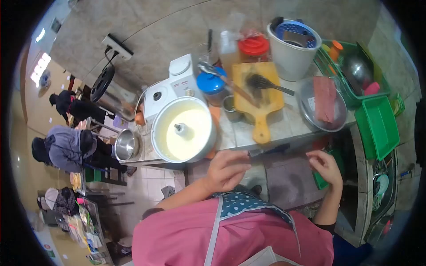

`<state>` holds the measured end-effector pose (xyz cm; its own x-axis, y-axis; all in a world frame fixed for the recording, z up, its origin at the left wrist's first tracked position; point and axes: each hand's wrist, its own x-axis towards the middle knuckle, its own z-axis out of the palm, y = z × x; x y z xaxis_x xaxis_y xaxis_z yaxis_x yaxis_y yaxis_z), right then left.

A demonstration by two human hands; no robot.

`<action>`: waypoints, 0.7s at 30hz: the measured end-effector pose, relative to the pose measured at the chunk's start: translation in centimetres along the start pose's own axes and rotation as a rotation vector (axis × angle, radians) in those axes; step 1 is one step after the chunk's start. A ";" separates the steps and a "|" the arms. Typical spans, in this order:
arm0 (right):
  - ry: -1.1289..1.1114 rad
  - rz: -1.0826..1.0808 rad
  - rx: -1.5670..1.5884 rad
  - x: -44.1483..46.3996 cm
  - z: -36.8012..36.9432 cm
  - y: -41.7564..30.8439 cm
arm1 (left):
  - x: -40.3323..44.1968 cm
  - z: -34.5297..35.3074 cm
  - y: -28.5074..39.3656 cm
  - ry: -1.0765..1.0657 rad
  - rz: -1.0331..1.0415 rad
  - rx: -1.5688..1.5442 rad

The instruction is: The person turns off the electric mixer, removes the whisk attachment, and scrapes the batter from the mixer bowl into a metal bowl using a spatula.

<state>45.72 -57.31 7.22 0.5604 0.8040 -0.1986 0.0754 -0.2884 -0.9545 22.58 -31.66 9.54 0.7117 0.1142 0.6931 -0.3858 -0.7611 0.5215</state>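
My left hand hovers in front of the counter edge, fingers loosely bent and holding nothing. It is nearest to a white mixer bowl with pale yellow batter around a central post. Behind that bowl stands the white stand mixer. Farther right, my right hand hangs in the air below the counter, its fingers bent, apart and empty. Above and between the hands lies a wooden cutting board bearing a dark slotted spatula and a brush-like tool with a wooden handle.
A metal bowl with a pinkish packet sits right of the board. Beyond are a white bucket, blue-lidded jar, green basket and green tray. A steel bowl stands left. Other people are farther left.
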 end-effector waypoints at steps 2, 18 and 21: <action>0.041 -0.110 -0.187 2.6 3.1 -2.3 | -1.4 -2.2 -1.0 0.111 -0.091 0.007; 0.461 -0.212 -1.211 26.5 19.8 -7.0 | -14.2 -20.9 -9.4 0.787 -0.536 0.174; 0.487 -0.273 -1.169 27.0 18.6 -5.5 | -16.0 -21.3 -11.6 0.908 -0.726 -0.087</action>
<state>45.06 -24.34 2.96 0.6349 0.7088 0.3074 0.7673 -0.6252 -0.1430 3.16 -11.02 2.96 0.1138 0.9468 0.3009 -0.1241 -0.2869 0.9499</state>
